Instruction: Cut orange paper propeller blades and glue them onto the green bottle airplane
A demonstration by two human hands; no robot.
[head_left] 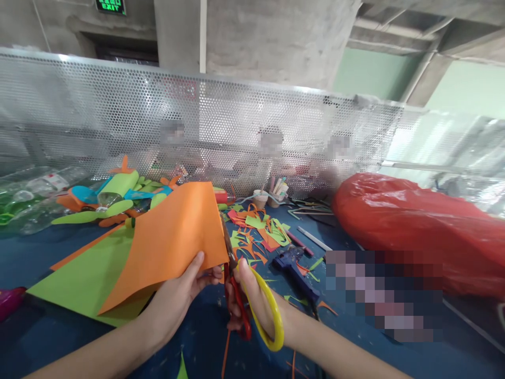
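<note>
My left hand [187, 289] grips an orange sheet of paper [177, 226] near its lower right corner, thumb on top and fingers behind. The sheet curves up off the table. My right hand [248, 289] is closed round scissors [274, 321] with one yellow and one red handle loop. Their dark blades lie along the sheet's right edge, pointing away from me. Beneath the raised sheet are green paper [82, 273] and a strip of more orange. A thin orange paper strip [225, 352] lies below my right hand.
Paper scraps [256, 226], a blue glue gun [295, 271] and cups of markers [278, 195] lie ahead. Paper propellers on bottles [114, 195] and clear plastic bottles [43, 195] are left. A red plastic bag [414, 226] bulges right. A perforated metal screen [236, 116] stands behind.
</note>
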